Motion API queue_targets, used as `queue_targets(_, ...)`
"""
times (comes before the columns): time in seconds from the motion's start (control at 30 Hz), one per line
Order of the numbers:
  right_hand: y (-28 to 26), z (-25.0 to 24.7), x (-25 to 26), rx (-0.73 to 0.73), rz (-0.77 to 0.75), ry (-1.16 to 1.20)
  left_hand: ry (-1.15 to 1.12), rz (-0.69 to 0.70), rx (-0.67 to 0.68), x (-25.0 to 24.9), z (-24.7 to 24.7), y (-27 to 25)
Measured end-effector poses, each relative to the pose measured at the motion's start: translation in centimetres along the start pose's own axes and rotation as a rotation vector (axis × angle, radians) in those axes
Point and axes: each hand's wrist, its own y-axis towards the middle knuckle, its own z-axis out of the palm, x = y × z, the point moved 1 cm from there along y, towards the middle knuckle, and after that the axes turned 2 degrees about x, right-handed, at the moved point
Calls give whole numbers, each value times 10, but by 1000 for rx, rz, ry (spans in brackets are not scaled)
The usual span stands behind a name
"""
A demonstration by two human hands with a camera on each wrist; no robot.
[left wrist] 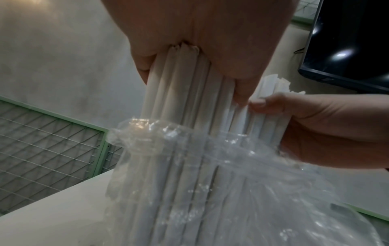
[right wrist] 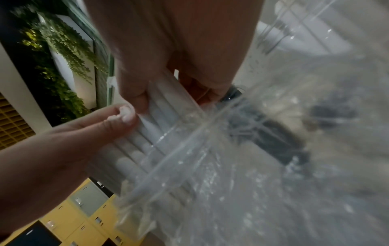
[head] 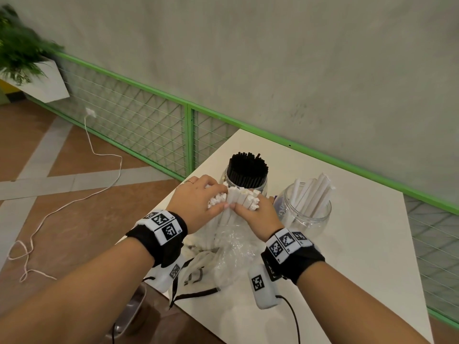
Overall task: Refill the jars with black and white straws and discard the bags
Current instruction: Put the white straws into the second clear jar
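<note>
An upright bundle of white straws [head: 238, 198] stands in a clear plastic bag [head: 231, 247] on the white table [head: 347, 244]. My left hand [head: 198, 202] grips the left part of the bundle's top, and my right hand [head: 258, 214] grips the right part. Up close, the straws [left wrist: 185, 93] rise out of the bag's mouth [left wrist: 168, 133], with the left hand [left wrist: 200, 41] curled round them. The right hand [right wrist: 168, 50] holds several straws [right wrist: 164, 106] above the bag [right wrist: 252, 183]. Behind stand a jar of black straws [head: 248, 172] and a jar of white straws [head: 305, 207].
A crumpled empty bag with black strips [head: 196, 276] lies on the table's near left corner. A green wire fence [head: 149, 115] runs along the wall. On the floor trails a white cable [head: 74, 199]. A potted plant [head: 22, 60] sits at far left.
</note>
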Motion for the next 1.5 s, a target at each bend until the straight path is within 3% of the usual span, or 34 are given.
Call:
queue_targets(0.37,-2,4,11,37,-10,-36,-29,0,6,0,-2,-3)
queue_targets(0.6,-4,-20,39,-151,-1,113,9,-50,36,2,-4,0)
queue_targets(0.87,-10,-54,83,-249,-68,331,3,-56,38,2,-4,3)
queue_targets(1.17,-10,-134,123,-513,-224,303,5,-60,47,5,-2,6)
queue_targets(1.37,-12,-172,102,-655,-206,207,2,-67,57,5,-3,8)
queue_targets(1.5,-4,-169,52,-677,-11,135,1,-67,65,5,-3,10)
